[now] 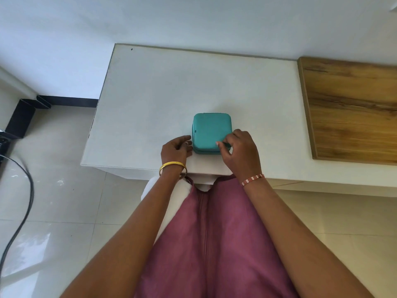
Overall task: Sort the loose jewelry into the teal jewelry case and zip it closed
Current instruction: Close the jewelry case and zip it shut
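Left hand [176,148], fingers relaxed, braces the closed teal jewelry case [211,132] while right hand [240,150] seemingly pinches its zipper pull.

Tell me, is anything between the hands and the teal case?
Nothing visible is. The right hand is already on the near right corner of the teal case, fingers curled at its edge. The left hand rests on the table by its left side.
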Tool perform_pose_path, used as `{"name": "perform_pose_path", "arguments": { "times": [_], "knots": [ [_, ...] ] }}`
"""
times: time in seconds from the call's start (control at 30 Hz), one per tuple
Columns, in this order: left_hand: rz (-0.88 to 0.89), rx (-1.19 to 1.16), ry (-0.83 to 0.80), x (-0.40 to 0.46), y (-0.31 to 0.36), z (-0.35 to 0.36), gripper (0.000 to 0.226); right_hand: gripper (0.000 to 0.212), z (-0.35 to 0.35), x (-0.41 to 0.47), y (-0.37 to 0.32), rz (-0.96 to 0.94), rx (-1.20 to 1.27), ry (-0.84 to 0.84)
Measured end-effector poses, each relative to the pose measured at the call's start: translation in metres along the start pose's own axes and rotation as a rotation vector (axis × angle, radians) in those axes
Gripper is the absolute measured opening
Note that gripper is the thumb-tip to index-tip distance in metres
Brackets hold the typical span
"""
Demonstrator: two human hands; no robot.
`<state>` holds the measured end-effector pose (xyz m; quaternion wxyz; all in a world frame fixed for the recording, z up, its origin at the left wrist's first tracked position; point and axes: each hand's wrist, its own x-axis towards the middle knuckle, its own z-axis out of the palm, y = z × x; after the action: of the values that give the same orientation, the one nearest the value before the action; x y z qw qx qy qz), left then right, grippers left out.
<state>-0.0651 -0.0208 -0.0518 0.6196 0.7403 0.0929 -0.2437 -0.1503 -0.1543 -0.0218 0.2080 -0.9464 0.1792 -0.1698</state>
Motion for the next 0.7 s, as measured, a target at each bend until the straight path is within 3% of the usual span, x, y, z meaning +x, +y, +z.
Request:
{"name": "perform_pose_path", "arguments": {
  "times": [0.13, 0.37, 0.7],
  "knots": [
    [0.051, 0.068, -0.023, 0.018, 0.009, 0.002, 0.032, 0.014, 0.000, 0.006, -0.005, 0.015, -0.043, 0.020],
    [0.176, 0.385, -0.189, 0.049, 0.040, 0.008, 0.049, 0.015, 0.004, 0.004, -0.012, 0.043, -0.078, 0.062],
    [0.101, 0.590, -0.480, 0.059, 0.070, 0.021, 0.064, 0.013, 0.003, 0.006, -0.019, 0.100, -0.068, 0.031]
  ]
}}
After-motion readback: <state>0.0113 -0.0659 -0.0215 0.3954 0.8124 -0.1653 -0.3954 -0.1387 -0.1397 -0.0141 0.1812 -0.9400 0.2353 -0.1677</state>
